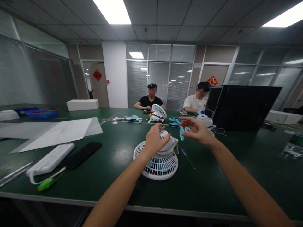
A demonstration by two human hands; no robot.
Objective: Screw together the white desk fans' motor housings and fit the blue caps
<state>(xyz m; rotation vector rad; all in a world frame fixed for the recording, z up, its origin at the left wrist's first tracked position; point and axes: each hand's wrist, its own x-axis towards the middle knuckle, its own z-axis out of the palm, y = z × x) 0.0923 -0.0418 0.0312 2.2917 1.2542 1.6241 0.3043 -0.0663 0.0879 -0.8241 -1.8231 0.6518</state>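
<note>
White fan (167, 152) lies grille-down near centre of green table (113, 167), left hand (155, 138) cupped round its housing (169, 147), right hand (197, 130) half-curled at light-blue piece (181, 133), can't tell if pinching it; firm left hold, grille kept flat, should limit wobble.

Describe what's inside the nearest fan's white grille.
Light-blue parts, probably blades, show through the grille. The white housing and left hand cover some of it; what lies beneath them can't be seen.
</note>
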